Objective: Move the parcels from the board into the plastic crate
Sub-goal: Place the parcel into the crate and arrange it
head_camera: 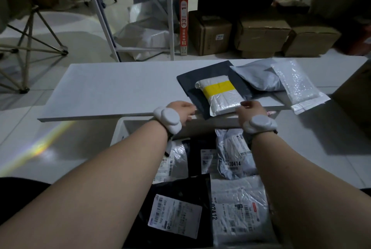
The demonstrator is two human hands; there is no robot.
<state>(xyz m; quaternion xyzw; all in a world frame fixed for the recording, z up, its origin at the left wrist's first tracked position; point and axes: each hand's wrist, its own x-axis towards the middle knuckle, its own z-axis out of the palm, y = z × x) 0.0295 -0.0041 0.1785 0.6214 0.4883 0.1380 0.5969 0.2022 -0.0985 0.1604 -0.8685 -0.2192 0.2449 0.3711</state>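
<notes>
Several labelled parcels [236, 206] already lie in the white plastic crate [120, 128] nearest us, under the near edge of the board [112, 88]. Above it, our left hand [180, 109] pinches the dark mailer [188, 82] at its near corner, while our right hand [250, 108] grips the yellow-banded white packet [219, 96] lying on it, presumably to drag both off together. Farther right sit a grey poly bag [255, 77] and a bubble mailer [297, 86].
</notes>
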